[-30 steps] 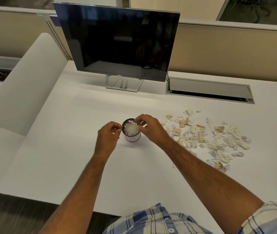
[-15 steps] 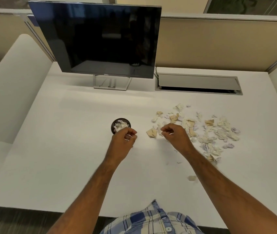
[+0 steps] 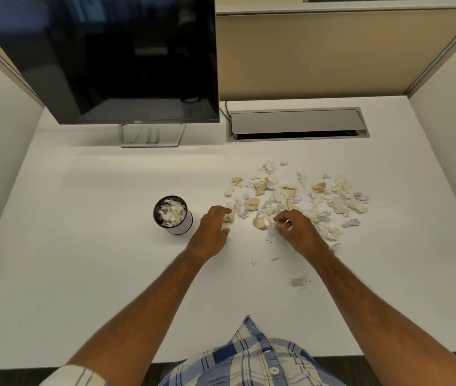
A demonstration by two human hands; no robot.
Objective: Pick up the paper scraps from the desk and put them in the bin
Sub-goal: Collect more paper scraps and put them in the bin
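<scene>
Crumpled cream and tan paper scraps (image 3: 290,196), bin (image 3: 173,215) nearly full.

Monitor (image 3: 104,59) top, L edge cropped; elbows too.

One head-worn camera looks forward and steeply down at the white rectangular desk (image 3: 82,246), close above the forearms.

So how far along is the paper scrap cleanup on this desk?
Partly done. The bin already holds a heap of scraps. Now the left hand touches a tan scrap and the right hand pinches at small bits. Left: the big pile and a stray scrap near the front edge.
</scene>
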